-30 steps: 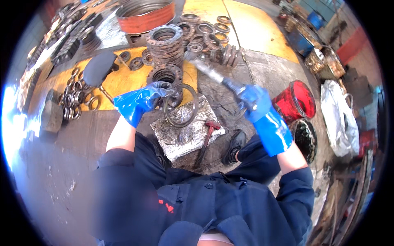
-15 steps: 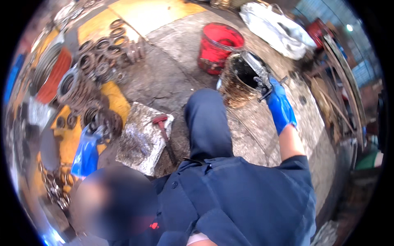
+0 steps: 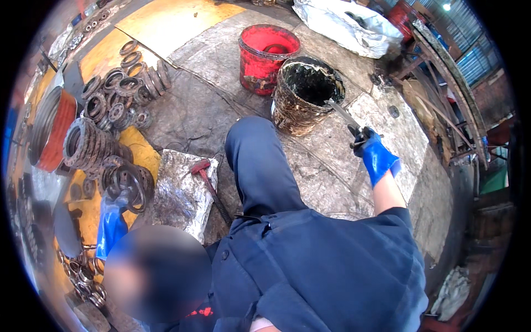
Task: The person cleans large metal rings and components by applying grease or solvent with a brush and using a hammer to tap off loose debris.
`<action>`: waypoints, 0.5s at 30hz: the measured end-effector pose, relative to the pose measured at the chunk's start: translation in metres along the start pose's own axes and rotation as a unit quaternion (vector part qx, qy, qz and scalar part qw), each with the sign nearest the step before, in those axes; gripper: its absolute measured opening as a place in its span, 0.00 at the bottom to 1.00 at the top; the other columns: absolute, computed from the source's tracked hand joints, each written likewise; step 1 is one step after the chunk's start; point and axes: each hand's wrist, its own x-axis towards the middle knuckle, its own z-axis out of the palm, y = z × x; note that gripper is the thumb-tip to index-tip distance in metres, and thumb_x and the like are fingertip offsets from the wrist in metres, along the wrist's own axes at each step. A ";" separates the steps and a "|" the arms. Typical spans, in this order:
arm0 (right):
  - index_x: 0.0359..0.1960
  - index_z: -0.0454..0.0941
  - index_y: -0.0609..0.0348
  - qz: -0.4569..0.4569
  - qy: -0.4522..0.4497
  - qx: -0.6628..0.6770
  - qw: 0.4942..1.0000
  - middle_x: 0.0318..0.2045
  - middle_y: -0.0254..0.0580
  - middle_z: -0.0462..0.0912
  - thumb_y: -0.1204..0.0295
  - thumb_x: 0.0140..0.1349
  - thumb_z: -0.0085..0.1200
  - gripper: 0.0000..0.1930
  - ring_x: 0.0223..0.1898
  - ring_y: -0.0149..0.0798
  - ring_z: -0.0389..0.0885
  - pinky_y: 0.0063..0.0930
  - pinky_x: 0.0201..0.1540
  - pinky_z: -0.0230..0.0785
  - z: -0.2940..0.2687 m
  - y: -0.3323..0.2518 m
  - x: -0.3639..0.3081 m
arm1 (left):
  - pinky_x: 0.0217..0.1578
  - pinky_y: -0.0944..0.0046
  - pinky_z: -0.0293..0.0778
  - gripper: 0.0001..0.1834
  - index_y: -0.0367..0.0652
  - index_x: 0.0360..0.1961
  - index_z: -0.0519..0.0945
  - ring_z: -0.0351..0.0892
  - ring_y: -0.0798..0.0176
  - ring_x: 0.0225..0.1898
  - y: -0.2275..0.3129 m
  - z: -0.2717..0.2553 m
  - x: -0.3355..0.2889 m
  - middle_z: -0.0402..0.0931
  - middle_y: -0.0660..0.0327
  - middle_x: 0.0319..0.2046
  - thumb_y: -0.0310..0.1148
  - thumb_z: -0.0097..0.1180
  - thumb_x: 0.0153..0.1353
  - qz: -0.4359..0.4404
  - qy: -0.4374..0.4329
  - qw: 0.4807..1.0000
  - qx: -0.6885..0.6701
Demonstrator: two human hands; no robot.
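My right hand [image 3: 371, 149], in a blue glove blackened at the fingers, is closed round a long flat metal tool [image 3: 344, 114]. The tool's far end reaches the near right rim of a grimy bucket [image 3: 298, 113] with dark, greasy stuff inside. At the left, my left hand [image 3: 114, 213], gloved in blue, is closed on a large dark metal ring [image 3: 138, 185]. That ring stands tilted beside a pile of similar rings; part of the hand's grip is hard to make out.
A red bucket [image 3: 257, 69] stands behind the grimy one. A red-headed hammer [image 3: 206, 180] lies on a stained white slab [image 3: 174, 205]. Stacked rings [image 3: 83, 144] and a red-brown drum [image 3: 58, 133] are at left, a white sack [image 3: 343, 27] at the back, a wooden frame [image 3: 451, 83] at right.
My right hand has drawn back toward me, bringing the tool from over the bucket's mouth to its rim. The ring at my left hand now stands out from the pile. The view has shifted.
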 end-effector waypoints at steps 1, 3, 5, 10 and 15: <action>0.42 0.81 0.54 0.016 -0.010 0.008 1.000 0.26 0.40 0.86 0.56 0.67 0.50 0.16 0.10 0.29 0.68 0.19 0.12 0.63 0.003 0.001 -0.013 | 0.46 0.68 0.75 0.20 0.38 0.56 0.78 0.81 0.68 0.44 0.001 -0.001 -0.001 0.82 0.63 0.46 0.30 0.60 0.63 0.002 0.007 1.000 0.002; 0.39 0.82 0.57 -0.007 0.025 0.056 0.998 0.22 0.39 0.85 0.59 0.66 0.52 0.15 0.10 0.26 0.69 0.16 0.12 0.62 0.018 0.006 -0.046 | 0.46 0.68 0.75 0.20 0.38 0.56 0.78 0.81 0.68 0.45 0.001 -0.003 -0.002 0.82 0.63 0.46 0.30 0.60 0.63 0.006 0.025 1.000 -0.003; 0.34 0.80 0.54 -0.056 0.038 0.007 0.998 0.19 0.38 0.82 0.59 0.64 0.54 0.12 0.11 0.28 0.70 0.20 0.11 0.62 0.031 0.005 -0.061 | 0.48 0.67 0.75 0.20 0.37 0.57 0.77 0.81 0.67 0.46 0.001 -0.003 0.000 0.82 0.62 0.47 0.30 0.60 0.63 0.013 0.041 0.999 -0.027; 0.48 0.79 0.57 -0.102 -0.396 -0.137 0.902 0.34 0.49 0.85 0.55 0.67 0.52 0.19 0.25 0.40 0.82 0.25 0.16 0.69 0.144 0.076 -0.161 | 0.51 0.62 0.77 0.22 0.36 0.58 0.76 0.81 0.62 0.49 0.004 -0.029 0.004 0.80 0.57 0.51 0.25 0.58 0.63 0.067 0.072 0.987 -0.125; 0.64 0.70 0.61 -0.267 -0.563 -0.449 0.640 0.54 0.51 0.81 0.63 0.73 0.48 0.22 0.41 0.35 0.85 0.26 0.36 0.78 0.232 0.234 -0.260 | 0.42 0.66 0.80 0.12 0.38 0.43 0.80 0.84 0.65 0.39 0.002 -0.034 0.041 0.84 0.54 0.42 0.17 0.60 0.59 0.045 0.146 0.962 -0.227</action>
